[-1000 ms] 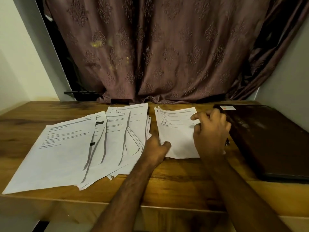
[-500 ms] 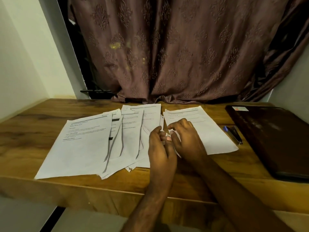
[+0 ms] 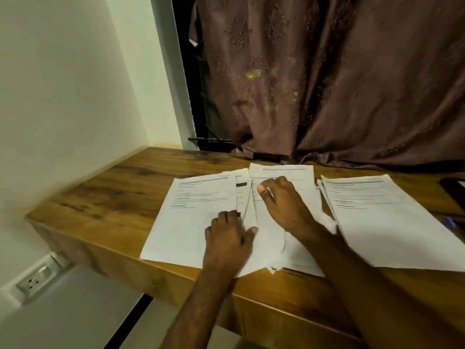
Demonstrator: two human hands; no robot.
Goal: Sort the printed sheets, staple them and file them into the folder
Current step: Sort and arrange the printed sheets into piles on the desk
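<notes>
The printed sheets are thin, light and limp. They slide readily over one another and over the wooden surface point(image 3: 120, 197), and they crease if pinched hard or dragged by a corner. Judged best hold: press flat to steady a sheet, then lift it by a free edge between thumb and fingertips.

The left hand point(image 3: 227, 238) lies flat, fingers spread, on the near right part of the leftmost sheet point(image 3: 196, 217); it presses and clamps nothing. The right hand point(image 3: 284, 205) rests palm down on the fanned sheets point(image 3: 266, 243) just to the right of the left hand. Its thumb points away from the body; whether its fingertips catch a sheet edge cannot be told.

The fanned sheets overlap beneath and between both hands, their long edges running away from the body. A separate sorted stack point(image 3: 382, 222) lies to the right of the right hand, near but not touching it. At the far right edge a dark object, probably the folder point(image 3: 454, 192), is only partly visible. No stapler can be identified with certainty.
</notes>
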